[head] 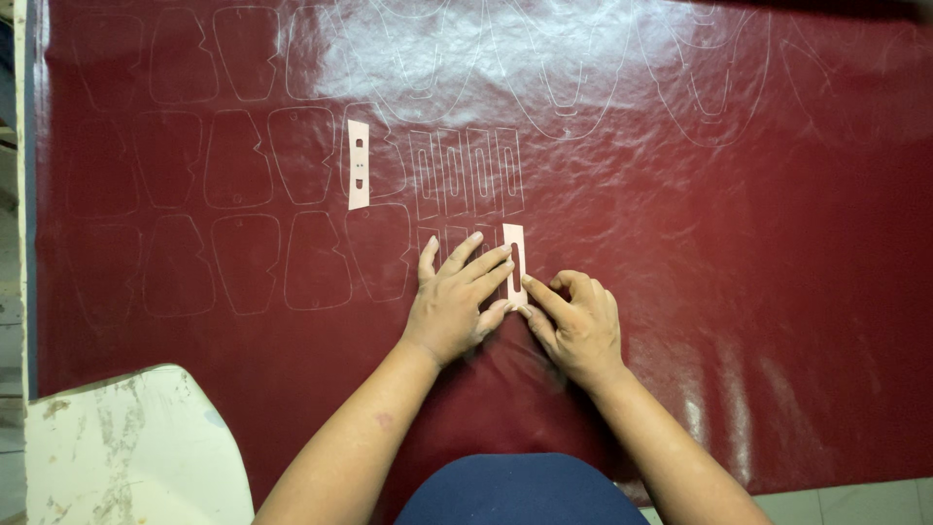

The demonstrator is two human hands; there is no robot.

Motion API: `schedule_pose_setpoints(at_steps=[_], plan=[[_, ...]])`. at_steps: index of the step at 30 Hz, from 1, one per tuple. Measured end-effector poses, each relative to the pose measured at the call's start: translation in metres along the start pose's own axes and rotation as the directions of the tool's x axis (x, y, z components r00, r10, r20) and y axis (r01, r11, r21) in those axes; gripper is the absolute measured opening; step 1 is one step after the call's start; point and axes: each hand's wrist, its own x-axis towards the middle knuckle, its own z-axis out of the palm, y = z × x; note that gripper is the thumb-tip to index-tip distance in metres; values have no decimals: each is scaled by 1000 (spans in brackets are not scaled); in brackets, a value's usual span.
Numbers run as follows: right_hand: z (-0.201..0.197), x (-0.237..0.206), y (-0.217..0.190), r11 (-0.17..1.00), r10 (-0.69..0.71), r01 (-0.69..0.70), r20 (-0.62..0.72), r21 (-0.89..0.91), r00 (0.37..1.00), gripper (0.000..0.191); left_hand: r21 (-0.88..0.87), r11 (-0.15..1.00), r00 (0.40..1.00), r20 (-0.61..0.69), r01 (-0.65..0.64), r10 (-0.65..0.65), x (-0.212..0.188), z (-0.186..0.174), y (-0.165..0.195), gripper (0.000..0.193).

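Note:
A glossy dark red leather sheet [680, 224] covers the table, marked with pale traced outlines. My left hand [457, 297] lies flat on it, fingers spread, its fingertips pressing the left edge of a small pink slotted rectangular template [514, 261]. My right hand [575, 323] sits just right of the template's lower end, fingers curled with the index finger at its bottom corner; whether it grips a marking tool is hidden. A second pink template [358, 163] lies loose higher up on the sheet.
Rows of traced shield-like shapes [243, 262] fill the left of the sheet and narrow slotted outlines [466, 170] sit above my hands. A stained white board [126, 447] lies at the lower left. The table's left edge [27, 194] runs vertically.

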Motion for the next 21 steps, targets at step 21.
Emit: schedule_pose_setpoints(at_steps=[21], plan=[[-8, 96, 6, 946, 120, -220, 371, 239, 921, 20, 321, 943, 985, -116, -84, 127, 3, 6, 23, 31]])
